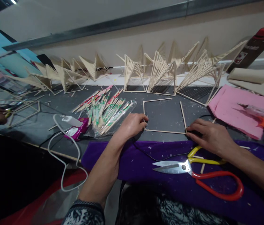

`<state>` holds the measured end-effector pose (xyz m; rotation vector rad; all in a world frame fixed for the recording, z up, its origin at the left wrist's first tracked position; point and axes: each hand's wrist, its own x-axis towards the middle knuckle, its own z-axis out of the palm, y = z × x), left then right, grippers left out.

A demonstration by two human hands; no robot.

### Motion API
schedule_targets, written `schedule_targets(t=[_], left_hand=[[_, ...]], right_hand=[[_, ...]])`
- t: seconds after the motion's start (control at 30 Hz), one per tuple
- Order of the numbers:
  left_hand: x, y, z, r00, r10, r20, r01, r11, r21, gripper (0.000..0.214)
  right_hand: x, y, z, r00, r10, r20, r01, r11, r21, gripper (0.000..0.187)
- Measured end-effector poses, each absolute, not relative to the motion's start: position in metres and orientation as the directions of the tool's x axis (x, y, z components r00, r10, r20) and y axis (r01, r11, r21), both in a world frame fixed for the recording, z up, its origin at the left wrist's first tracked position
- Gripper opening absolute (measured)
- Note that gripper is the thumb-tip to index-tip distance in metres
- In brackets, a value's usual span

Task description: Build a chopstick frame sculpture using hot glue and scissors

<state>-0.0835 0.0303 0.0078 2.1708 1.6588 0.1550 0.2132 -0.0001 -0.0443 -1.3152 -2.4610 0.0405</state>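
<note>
Dark cylindrical bottle with red cap (246, 53): stood slanted at the far right, near the pale wall (99, 43).
Tan rolled paper (251, 76): lay just in front of it.
Pink folded cloth (235, 103): spread over the right of the dark grey counter (60, 106).
Purple cloth (132, 162): lined the near edge.
Magenta-and-white plastic block (82, 125): sat left of centre, beside a looped white cord (63, 162).
</note>
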Motion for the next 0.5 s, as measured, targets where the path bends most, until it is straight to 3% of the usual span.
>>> schedule_targets(t=[0.3,0.5], left_hand=[[-0.0888,0.0297,0.0117,0.391,0.908,-0.149,0.863,-0.306,0.403,0.029],[-0.0938,0.0341,0.0077,0.312,0.944,-0.107,0.865,-0.236,0.443,0.028]], right_hand=[[0.2129,0.0012,-0.0448,-0.514,0.807,0.292,0.796,0.575,-0.19,0.022],[0.212,0.0001,-0.0427,-0.502,0.817,0.284,0.81,0.559,-0.176,0.023]])
